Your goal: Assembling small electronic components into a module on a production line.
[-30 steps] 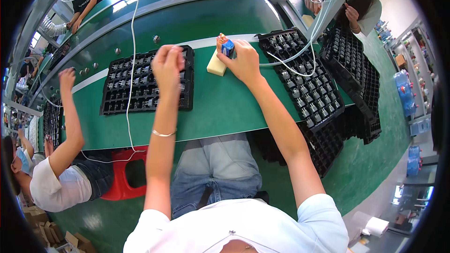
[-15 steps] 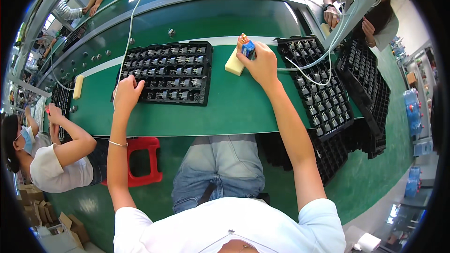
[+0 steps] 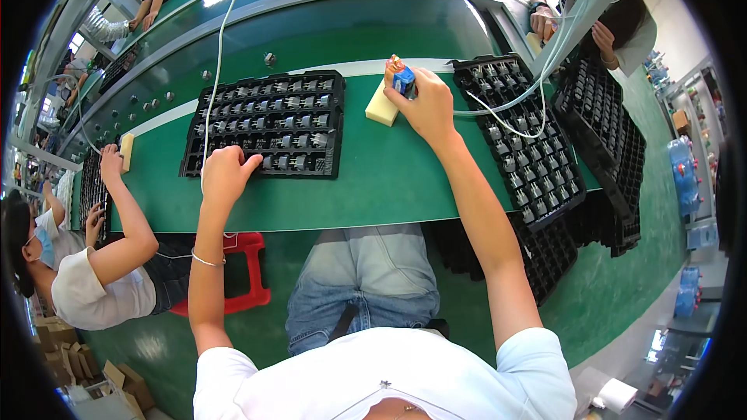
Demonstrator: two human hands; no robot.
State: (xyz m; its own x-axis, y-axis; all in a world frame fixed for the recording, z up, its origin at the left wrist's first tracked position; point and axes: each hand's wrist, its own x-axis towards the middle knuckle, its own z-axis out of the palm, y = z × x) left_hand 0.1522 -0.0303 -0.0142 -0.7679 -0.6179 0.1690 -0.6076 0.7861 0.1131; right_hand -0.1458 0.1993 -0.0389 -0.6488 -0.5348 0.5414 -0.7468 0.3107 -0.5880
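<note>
My right hand (image 3: pixel 426 105) is closed around a small blue and orange tool (image 3: pixel 401 78), its tip beside a pale yellow sponge block (image 3: pixel 381 106) on the green table. My left hand (image 3: pixel 226 173) rests at the near edge of a black tray (image 3: pixel 268 124) with many small metal parts in its cells, fingers reaching into the front row. Whether those fingers pinch a part I cannot tell.
A second black tray of parts (image 3: pixel 521 136) lies at the right, with more black trays (image 3: pixel 607 148) stacked beyond and below it. White cables (image 3: pixel 537 85) hang over it. A seated person (image 3: pixel 93 280) works at my left; another person (image 3: pixel 615 15) stands at the far right. A red stool (image 3: pixel 241 272) is below the table.
My left hand has moved right along the table's near edge to the front of the parts tray. The right hand stays on the tool by the sponge. The view has shifted.
</note>
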